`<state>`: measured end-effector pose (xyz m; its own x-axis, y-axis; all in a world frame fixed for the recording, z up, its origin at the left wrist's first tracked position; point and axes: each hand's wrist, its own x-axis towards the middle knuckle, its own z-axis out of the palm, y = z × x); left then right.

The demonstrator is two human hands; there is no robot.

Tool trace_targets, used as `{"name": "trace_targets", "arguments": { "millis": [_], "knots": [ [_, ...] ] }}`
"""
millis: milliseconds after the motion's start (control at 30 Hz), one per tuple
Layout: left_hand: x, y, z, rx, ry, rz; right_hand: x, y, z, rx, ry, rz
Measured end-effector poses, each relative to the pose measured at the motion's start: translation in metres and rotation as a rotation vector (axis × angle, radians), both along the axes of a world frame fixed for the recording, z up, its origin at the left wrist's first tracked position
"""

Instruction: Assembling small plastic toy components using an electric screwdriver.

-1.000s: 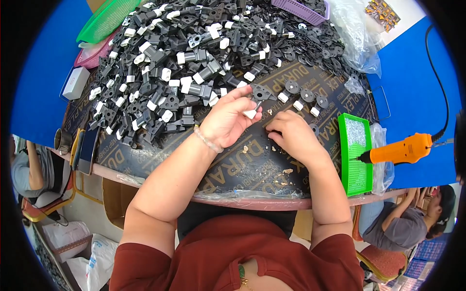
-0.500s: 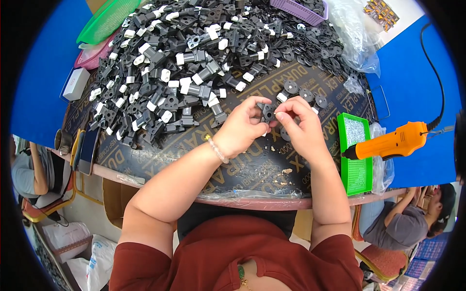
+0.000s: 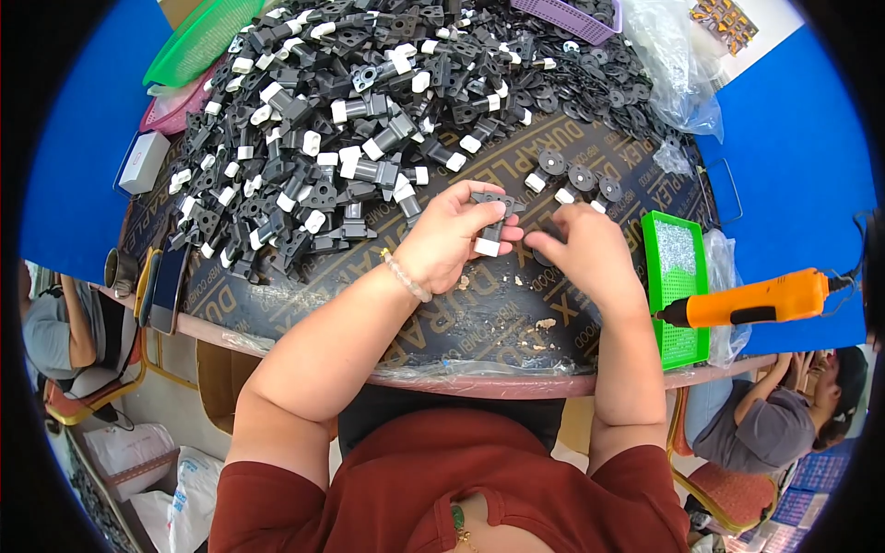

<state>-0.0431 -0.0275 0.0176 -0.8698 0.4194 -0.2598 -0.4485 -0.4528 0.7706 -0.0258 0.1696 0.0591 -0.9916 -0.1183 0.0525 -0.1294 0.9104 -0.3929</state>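
My left hand [image 3: 454,241] is closed around a black plastic caster bracket [image 3: 494,224], its white end pointing toward me. A little to the right, my right hand [image 3: 590,249] is apart from that part, thumb and bent fingers separated, with nothing visible between them. Partly hidden under its thumb lies a dark round piece [image 3: 542,259] on the table. Just beyond my hands stand several assembled pieces, each with a black disc [image 3: 581,177] and a white end.
A large heap of black and white brackets [image 3: 341,138] covers the far left, beside a pile of black discs [image 3: 599,88]. At right, an orange electric screwdriver [image 3: 756,300] hangs by a green tray [image 3: 702,276] of small metal pieces. Two other people sit at the sides.
My right hand has come away from the bracket, moving slightly right. My left hand has turned the bracket so its white end points toward me. The screwdriver has swung a little toward me.
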Motion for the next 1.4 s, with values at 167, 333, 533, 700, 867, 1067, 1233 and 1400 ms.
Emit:
{"name": "trace_targets", "arguments": {
  "millis": [167,333,533,700,867,1067,1233,1400],
  "knots": [
    [-0.003,-0.002,-0.006,-0.028,0.026,0.050,0.003,-0.008,-0.002,0.231,-0.121,0.045],
    [-0.003,0.000,-0.009,-0.018,0.071,0.072,-0.002,-0.005,-0.004,-0.134,0.106,0.036],
    [0.001,-0.001,-0.006,0.055,0.019,0.044,0.002,-0.015,-0.003,-0.426,0.317,0.266],
    [0.004,0.002,-0.008,0.043,0.010,0.001,0.003,-0.023,-0.011,-0.421,0.266,0.327],
    [0.007,0.003,-0.007,0.035,0.038,-0.016,0.004,-0.022,-0.009,-0.411,0.237,0.336],
    [0.008,0.005,-0.011,0.021,0.039,-0.020,0.004,-0.020,-0.006,-0.389,0.197,0.353],
    [0.009,0.005,-0.010,-0.155,0.263,0.047,0.000,-0.011,0.003,-0.448,0.156,0.293],
    [-0.008,-0.006,-0.002,-1.441,1.253,0.372,-0.041,0.031,-0.003,-0.486,0.453,-0.055]
  ]
}}
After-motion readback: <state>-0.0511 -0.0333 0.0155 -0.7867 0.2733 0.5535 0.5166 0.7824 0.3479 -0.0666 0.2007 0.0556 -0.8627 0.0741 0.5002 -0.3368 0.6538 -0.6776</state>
